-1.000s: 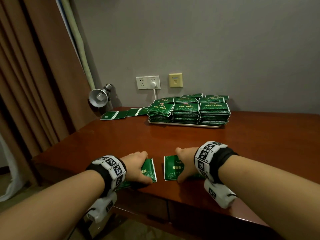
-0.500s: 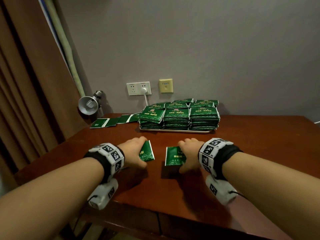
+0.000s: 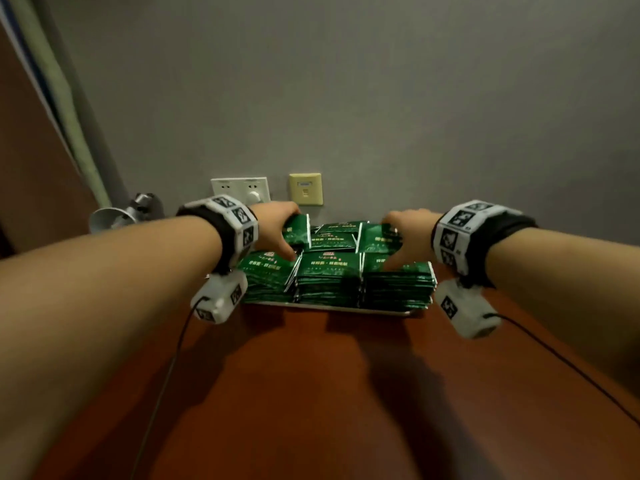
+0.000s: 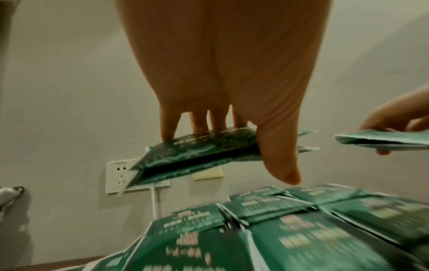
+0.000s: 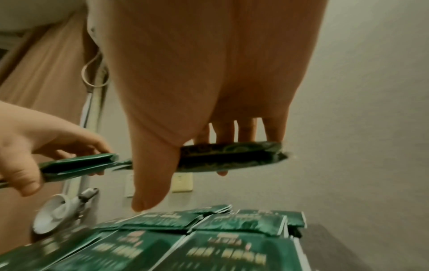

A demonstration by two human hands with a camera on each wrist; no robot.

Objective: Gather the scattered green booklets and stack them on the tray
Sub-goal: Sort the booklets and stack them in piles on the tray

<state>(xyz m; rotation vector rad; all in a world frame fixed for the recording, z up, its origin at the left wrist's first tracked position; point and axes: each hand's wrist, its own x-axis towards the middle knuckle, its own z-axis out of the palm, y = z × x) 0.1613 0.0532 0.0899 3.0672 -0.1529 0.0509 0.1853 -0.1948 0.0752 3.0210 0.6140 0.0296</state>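
Several stacks of green booklets (image 3: 329, 268) fill a pale tray (image 3: 332, 308) at the back of the wooden table. My left hand (image 3: 277, 230) holds a green booklet (image 3: 298, 230) (image 4: 197, 146) in the air above the left stacks, fingers on top and thumb underneath. My right hand (image 3: 401, 237) holds another green booklet (image 3: 379, 240) (image 5: 230, 155) the same way above the right stacks. Both held booklets hang a little above the piles (image 4: 290, 229) (image 5: 209, 238) without touching them.
A grey wall with a white socket (image 3: 240, 188) and a yellow plate (image 3: 306, 188) stands right behind the tray. A small metal lamp (image 3: 114, 216) sits at the back left by a curtain (image 3: 52, 98). Bare wooden table (image 3: 329, 393) lies in front of the tray.
Both hands have lifted their booklets off the table's near edge and carried them forward to above the stacks on the tray. My view has moved closer to the tray.
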